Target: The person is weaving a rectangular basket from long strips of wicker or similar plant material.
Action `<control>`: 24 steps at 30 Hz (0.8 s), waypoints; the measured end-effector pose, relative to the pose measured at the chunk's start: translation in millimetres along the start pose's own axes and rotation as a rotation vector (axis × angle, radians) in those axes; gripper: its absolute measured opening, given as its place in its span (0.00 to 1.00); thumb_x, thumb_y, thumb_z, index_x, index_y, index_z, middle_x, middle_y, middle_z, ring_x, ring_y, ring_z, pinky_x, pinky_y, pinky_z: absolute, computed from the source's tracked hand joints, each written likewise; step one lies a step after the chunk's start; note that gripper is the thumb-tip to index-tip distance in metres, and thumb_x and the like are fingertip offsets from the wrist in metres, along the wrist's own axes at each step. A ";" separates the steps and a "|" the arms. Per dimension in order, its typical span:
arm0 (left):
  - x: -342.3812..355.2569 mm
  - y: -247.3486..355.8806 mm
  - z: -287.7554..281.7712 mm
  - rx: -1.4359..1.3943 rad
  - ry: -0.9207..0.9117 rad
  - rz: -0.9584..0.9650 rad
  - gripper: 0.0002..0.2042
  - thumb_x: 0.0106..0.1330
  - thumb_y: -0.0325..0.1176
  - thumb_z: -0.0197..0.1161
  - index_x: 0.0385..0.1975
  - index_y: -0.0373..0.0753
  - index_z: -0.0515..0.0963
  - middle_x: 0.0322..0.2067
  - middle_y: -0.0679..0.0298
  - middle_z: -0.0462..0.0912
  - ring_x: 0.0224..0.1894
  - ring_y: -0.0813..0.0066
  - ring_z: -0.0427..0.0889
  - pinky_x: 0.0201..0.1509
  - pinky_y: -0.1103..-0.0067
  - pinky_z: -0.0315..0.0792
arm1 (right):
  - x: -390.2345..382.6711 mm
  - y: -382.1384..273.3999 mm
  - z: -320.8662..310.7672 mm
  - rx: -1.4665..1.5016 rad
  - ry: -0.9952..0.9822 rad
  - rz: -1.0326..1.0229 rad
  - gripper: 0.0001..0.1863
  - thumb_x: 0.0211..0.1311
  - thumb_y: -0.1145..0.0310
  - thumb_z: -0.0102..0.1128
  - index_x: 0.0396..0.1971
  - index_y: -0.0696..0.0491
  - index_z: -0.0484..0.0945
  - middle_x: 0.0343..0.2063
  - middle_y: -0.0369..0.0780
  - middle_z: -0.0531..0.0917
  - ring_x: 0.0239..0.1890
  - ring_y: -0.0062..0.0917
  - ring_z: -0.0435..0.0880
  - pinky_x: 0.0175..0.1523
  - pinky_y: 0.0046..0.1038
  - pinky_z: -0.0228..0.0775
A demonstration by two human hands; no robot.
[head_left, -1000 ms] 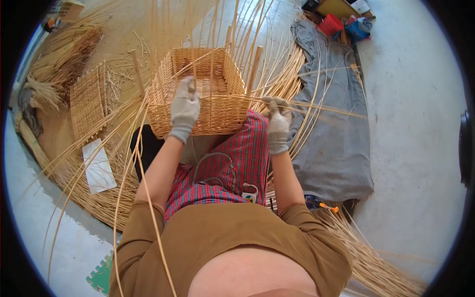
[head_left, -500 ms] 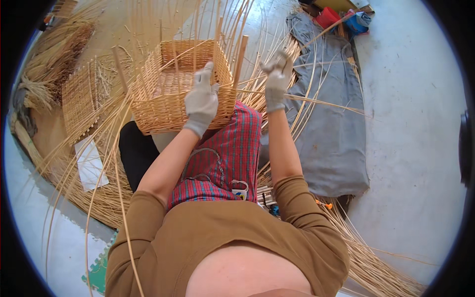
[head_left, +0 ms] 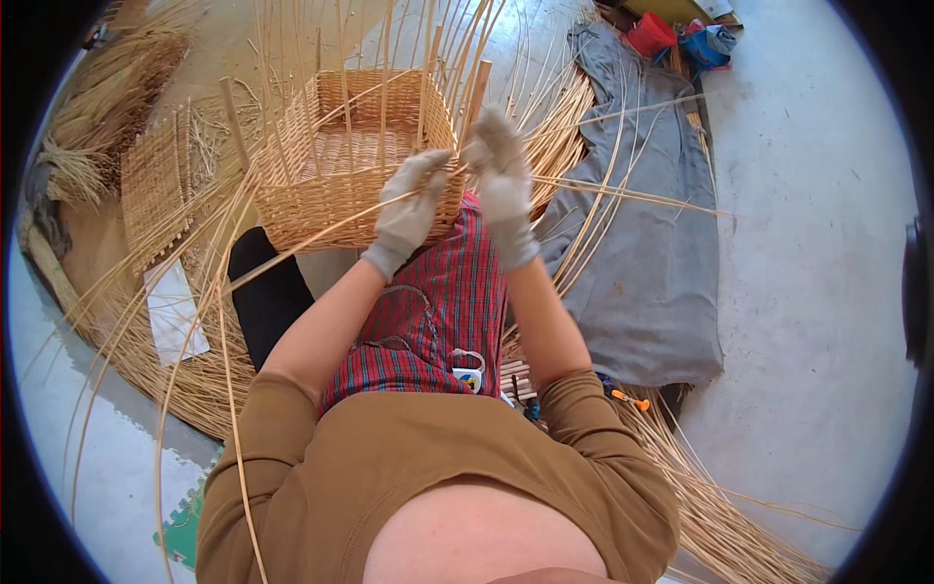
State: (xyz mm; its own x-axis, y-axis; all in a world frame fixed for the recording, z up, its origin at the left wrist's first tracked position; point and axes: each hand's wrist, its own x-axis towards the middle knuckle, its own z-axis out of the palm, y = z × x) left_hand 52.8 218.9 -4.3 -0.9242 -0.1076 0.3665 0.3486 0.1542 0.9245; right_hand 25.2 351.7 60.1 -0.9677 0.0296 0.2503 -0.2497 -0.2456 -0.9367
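A light-brown wicker basket, partly woven, rests on my lap with its open side facing up and away. Thin upright rods and thicker wooden corner stakes rise from its walls. My left hand, in a pale grey work glove, is closed at the near right part of the rim. A long wicker strand runs from the left into its fingers. Close beside it, at the right corner, is my gloved right hand. Motion smears its fingers, so I cannot make out what they hold.
Loose wicker ends fan out at the left above a flat woven panel and a white sheet. Grey cloth covers something at right, beside bundled strands. A red container and a blue one stand at the far right.
My right hand has come left, in to the basket's corner. My left hand has dropped from the upright rods to a strand now lying across the basket's near side.
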 end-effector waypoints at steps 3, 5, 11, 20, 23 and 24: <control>-3.8 2.5 -42.2 -0.629 0.173 -0.377 0.11 0.73 0.26 0.64 0.53 0.37 0.80 0.46 0.60 0.87 0.50 0.73 0.86 0.58 0.75 0.80 | 39.7 18.4 -32.0 -0.650 -0.272 0.197 0.20 0.65 0.60 0.70 0.51 0.56 0.81 0.49 0.46 0.85 0.52 0.29 0.83 0.55 0.32 0.76; 11.6 3.3 -60.1 -0.691 0.201 -0.396 0.11 0.73 0.24 0.64 0.52 0.37 0.81 0.46 0.60 0.87 0.48 0.74 0.86 0.55 0.77 0.81 | 44.6 31.6 -36.5 -1.024 -0.415 0.133 0.23 0.61 0.54 0.73 0.46 0.56 0.81 0.43 0.46 0.85 0.48 0.32 0.85 0.52 0.34 0.77; 120.5 15.5 15.0 0.058 -0.031 -0.021 0.13 0.75 0.29 0.60 0.55 0.32 0.79 0.47 0.57 0.86 0.53 0.60 0.86 0.60 0.68 0.79 | 22.8 65.0 -1.8 -1.382 0.110 -0.119 0.18 0.61 0.54 0.68 0.40 0.53 0.80 0.39 0.48 0.81 0.44 0.45 0.83 0.50 0.45 0.75; -43.8 -8.4 -82.5 -0.131 -0.032 -0.291 0.16 0.74 0.24 0.62 0.60 0.35 0.76 0.44 0.64 0.86 0.46 0.77 0.85 0.53 0.79 0.80 | 43.5 73.3 -9.4 -1.503 0.213 0.008 0.16 0.60 0.52 0.68 0.37 0.50 0.84 0.31 0.47 0.87 0.37 0.45 0.88 0.43 0.47 0.78; -72.9 -24.2 -174.2 -0.264 0.660 -0.259 0.07 0.72 0.25 0.65 0.47 0.33 0.82 0.40 0.61 0.88 0.38 0.76 0.85 0.44 0.80 0.82 | 21.0 61.4 11.7 -1.369 0.415 -0.408 0.16 0.65 0.55 0.66 0.43 0.53 0.83 0.38 0.46 0.86 0.42 0.39 0.86 0.47 0.42 0.78; -71.3 -27.0 -192.1 -0.244 0.775 -0.150 0.05 0.72 0.25 0.66 0.44 0.33 0.83 0.39 0.61 0.87 0.37 0.76 0.85 0.43 0.80 0.81 | 9.9 57.0 23.8 -1.269 0.396 -0.522 0.15 0.66 0.58 0.66 0.45 0.53 0.83 0.39 0.44 0.86 0.42 0.37 0.85 0.49 0.39 0.77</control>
State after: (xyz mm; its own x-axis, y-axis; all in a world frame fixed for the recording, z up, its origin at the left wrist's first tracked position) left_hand 139.3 33.7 -35.2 -0.6247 -0.7710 0.1237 0.3370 -0.1233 0.9334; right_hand 2.2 314.9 15.0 -0.6493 0.1613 0.7432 -0.2303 0.8897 -0.3943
